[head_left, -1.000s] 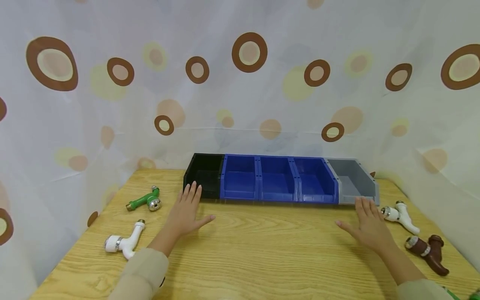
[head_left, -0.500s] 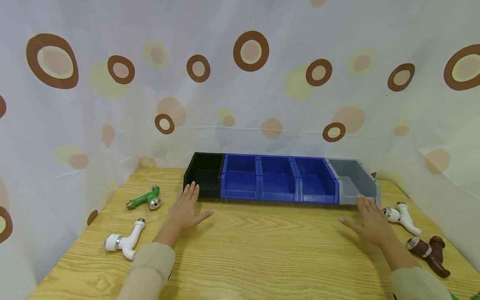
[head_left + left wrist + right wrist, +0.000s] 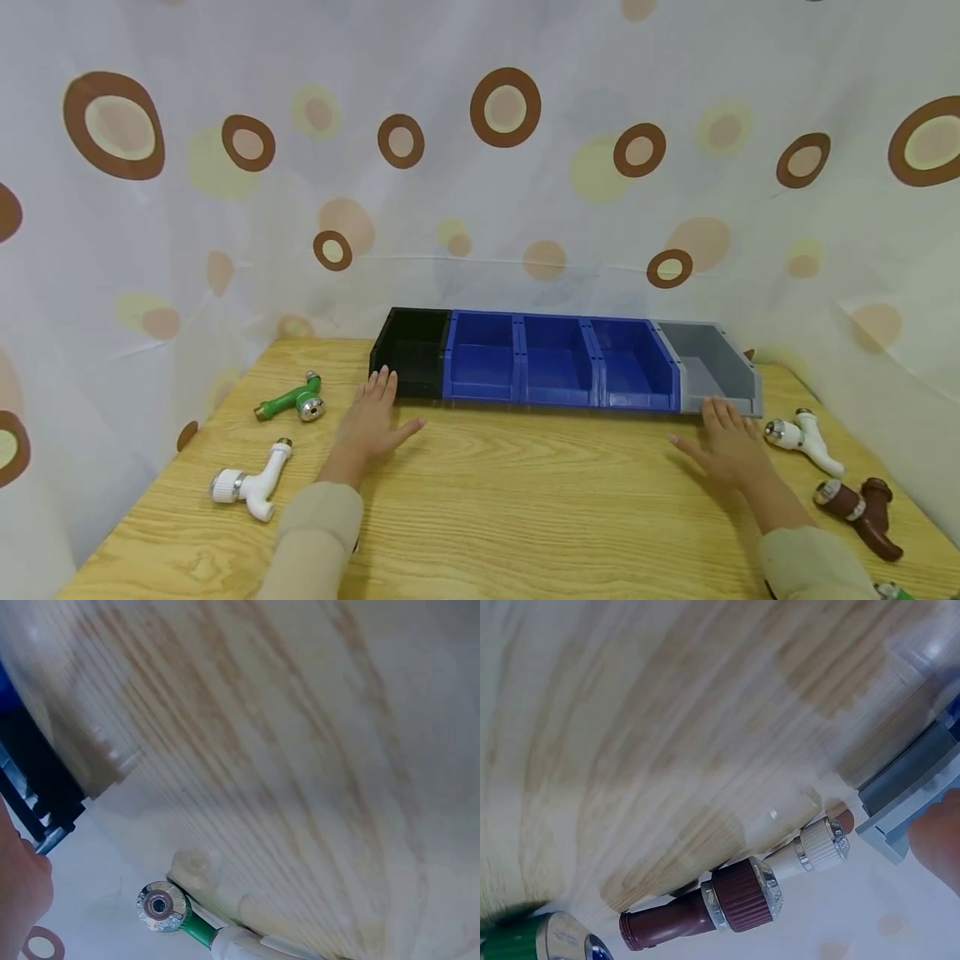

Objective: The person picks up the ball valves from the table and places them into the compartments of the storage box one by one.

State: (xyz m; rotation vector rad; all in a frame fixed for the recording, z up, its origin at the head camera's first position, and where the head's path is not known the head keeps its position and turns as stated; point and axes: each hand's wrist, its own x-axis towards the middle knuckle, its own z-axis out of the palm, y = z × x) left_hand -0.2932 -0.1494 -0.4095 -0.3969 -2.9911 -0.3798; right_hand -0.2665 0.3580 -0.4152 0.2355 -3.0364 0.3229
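My left hand (image 3: pixel 369 425) is spread with straight fingers, its fingertips at the front left corner of a black bin (image 3: pixel 422 387). On the other side my right hand (image 3: pixel 726 446) has its fingers extended at the front edge of a grey bin (image 3: pixel 738 406). Neither hand holds anything. Between those two bins stand three blue bins (image 3: pixel 560 393) in a row. Left of my left hand lie a green tap (image 3: pixel 287 402) and a white tap (image 3: pixel 255 487). A second white tap (image 3: pixel 812 442) and a brown tap (image 3: pixel 862 514) lie beyond my right hand.
Part of another green tap (image 3: pixel 517 941) shows in the right wrist view and at the head view's lower right edge. The wooden table (image 3: pixel 525 517) meets a patterned curtain (image 3: pixel 555 192) behind the bins and along both sides.
My right hand has shifted slightly left along the grey bin's front. Both forearms have come a little inward. The bins and taps stay put; the head view tilts slightly.
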